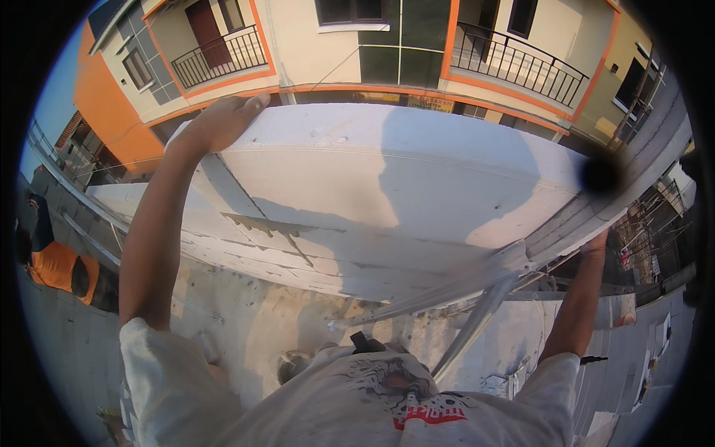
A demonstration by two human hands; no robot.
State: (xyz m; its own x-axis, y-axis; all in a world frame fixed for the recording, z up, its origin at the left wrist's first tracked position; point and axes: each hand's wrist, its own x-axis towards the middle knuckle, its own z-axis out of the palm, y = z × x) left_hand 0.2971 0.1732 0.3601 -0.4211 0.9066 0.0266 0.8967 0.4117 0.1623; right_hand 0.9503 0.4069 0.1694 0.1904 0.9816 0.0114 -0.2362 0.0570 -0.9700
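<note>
A large white lightweight concrete block [335, 175] forms the top course of a block wall [261, 261] before me. My left hand [227, 123] is wrapped over the block's upper left corner, its fingers reaching along the top and partly out of sight. On the other side my right arm reaches up to a long grey beam [573, 220]. Only part of my right hand [594, 243] shows at the beam's lower edge, with its fingers hidden. Wet grey mortar [257, 222] smears the joint beneath the block, and my shadow falls across the block's face.
A person in an orange shirt [63, 268] is lower down at the far left. A slanting metal bar [477, 324] stands between me and the wall, over a dusty concrete floor [261, 316]. Beyond the wall rises a cream building with a balcony railing [521, 63].
</note>
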